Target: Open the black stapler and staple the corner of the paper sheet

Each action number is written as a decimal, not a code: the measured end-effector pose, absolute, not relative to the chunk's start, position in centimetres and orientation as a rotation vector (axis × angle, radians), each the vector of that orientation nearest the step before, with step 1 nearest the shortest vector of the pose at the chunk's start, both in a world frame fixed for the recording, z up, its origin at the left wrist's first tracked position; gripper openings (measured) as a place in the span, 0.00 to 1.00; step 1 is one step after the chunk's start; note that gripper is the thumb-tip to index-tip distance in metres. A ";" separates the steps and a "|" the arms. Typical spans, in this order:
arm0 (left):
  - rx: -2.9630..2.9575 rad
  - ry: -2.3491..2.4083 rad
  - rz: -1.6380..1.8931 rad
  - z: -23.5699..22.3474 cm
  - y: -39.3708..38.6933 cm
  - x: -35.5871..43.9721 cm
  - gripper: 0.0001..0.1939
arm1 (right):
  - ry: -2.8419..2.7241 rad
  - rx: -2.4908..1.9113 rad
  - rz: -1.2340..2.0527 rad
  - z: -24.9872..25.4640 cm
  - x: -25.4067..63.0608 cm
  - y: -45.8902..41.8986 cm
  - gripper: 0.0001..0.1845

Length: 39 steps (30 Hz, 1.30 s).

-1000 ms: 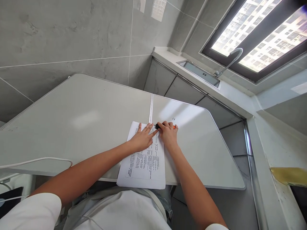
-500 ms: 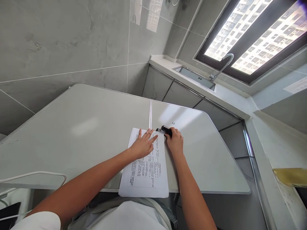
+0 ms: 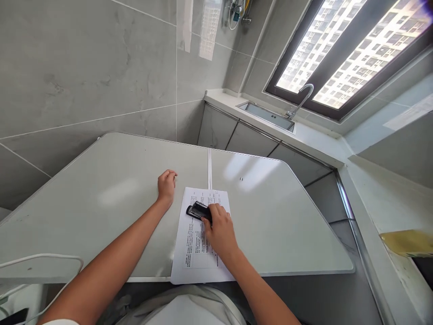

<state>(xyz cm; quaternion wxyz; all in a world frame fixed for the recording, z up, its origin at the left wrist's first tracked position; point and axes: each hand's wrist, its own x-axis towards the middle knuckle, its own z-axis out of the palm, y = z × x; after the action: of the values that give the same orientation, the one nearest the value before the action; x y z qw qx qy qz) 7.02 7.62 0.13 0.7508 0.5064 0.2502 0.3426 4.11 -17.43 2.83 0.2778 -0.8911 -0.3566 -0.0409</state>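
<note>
My right hand is wrapped round a black stapler, which is over the upper part of a white printed sheet. Whether the stapler touches the paper I cannot tell. The sheet lies on the light table, and its near end reaches the table's front edge. To the left of the paper, my left hand is at the table with its fingers curled in, apart from both sheet and stapler; nothing shows in it.
A seam runs across the pale table behind the paper. Tiny staple-like bits lie right of it. A white cable loops at the near left. Beyond the table stand a counter with a sink and a tap.
My left hand has lifted off the paper, moved left and curled its fingers. My right hand has carried the stapler from the sheet's far right corner left and nearer, over the print.
</note>
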 end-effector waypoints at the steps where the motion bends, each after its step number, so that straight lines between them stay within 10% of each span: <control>1: 1.015 0.520 0.756 0.0 8.2 7.1 0.06 | -0.964 -2.416 -0.110 2.3 3.8 -16.8 0.06; 39: 0.775 0.190 0.464 0.5 9.5 7.2 0.07 | -0.315 -2.853 -0.241 0.4 25.3 -36.1 0.22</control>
<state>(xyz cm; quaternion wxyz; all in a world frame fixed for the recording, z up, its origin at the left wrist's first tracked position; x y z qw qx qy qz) 7.18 9.51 0.49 0.8953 0.3740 0.0917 0.2237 25.32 -36.07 0.38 0.1302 -0.9820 -0.1083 -0.0831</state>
